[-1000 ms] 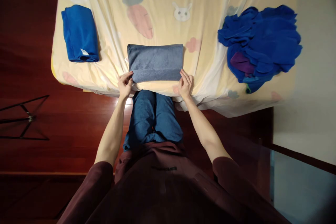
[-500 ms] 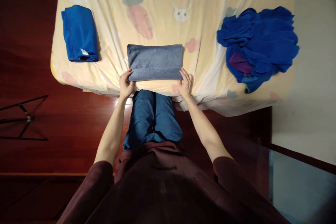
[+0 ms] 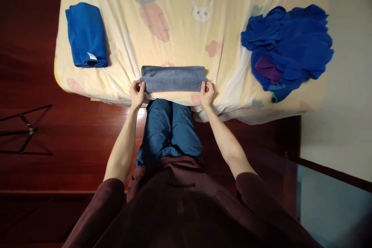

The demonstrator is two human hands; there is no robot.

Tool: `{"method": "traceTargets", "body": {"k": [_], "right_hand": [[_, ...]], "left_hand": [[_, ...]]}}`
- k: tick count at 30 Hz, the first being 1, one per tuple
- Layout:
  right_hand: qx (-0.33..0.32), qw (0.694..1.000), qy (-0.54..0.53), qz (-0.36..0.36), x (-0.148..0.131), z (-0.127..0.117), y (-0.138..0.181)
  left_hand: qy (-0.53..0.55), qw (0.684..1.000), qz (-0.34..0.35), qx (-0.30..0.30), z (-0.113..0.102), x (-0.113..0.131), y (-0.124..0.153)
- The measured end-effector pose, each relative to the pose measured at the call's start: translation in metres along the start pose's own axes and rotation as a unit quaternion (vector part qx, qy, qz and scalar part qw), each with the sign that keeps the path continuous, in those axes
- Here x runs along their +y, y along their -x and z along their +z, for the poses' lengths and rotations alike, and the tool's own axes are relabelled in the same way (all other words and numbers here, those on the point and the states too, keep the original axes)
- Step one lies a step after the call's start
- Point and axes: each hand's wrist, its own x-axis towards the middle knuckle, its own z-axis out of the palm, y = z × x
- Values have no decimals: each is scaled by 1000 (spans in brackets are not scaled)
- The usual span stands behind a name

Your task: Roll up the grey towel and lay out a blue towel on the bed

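A grey-blue towel [image 3: 173, 78] lies folded into a long narrow band on the near edge of the bed [image 3: 232, 69], straight in front of the person and running left to right. The left hand [image 3: 137, 93] is closed on the towel's left end, fingers curled over the near corner and thumb tucked against it. The right hand [image 3: 207, 93] is closed the same way on the right end, so each hand grips one short side and the towel is stretched flat between them. Both forearms reach out from dark red sleeves [image 3: 107, 197], and the person's blue jeans [image 3: 168, 131] press against the bed just below the towel. The bed is covered by a pale yellow sheet printed with a carrot [image 3: 152, 15] and a rabbit face [image 3: 201, 12], both beyond the towel. At the far left of the bed, well apart from the hands, sits a bright blue cloth [image 3: 86, 35], neatly folded, with a small white label at its near edge. To the right, also well apart, is a loose heap of blue cloths [image 3: 290, 42] with a purple piece [image 3: 267, 68] showing in its near left part. Left of the bed is a dark red wooden floor [image 3: 43, 85], on which the thin black legs of a stand [image 3: 26, 131] are spread.
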Motion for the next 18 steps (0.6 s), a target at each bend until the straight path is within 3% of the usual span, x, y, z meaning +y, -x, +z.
{"method": "traceTargets", "body": {"k": [6,18], "right_hand": [[-13,999,-14,40,-9,-1,-1],[-1,999,-28,43,-12,0,-3]], "left_hand": [[38,999,4,1,0,0,0],[83,996,-4,34,3,6,0]]}}
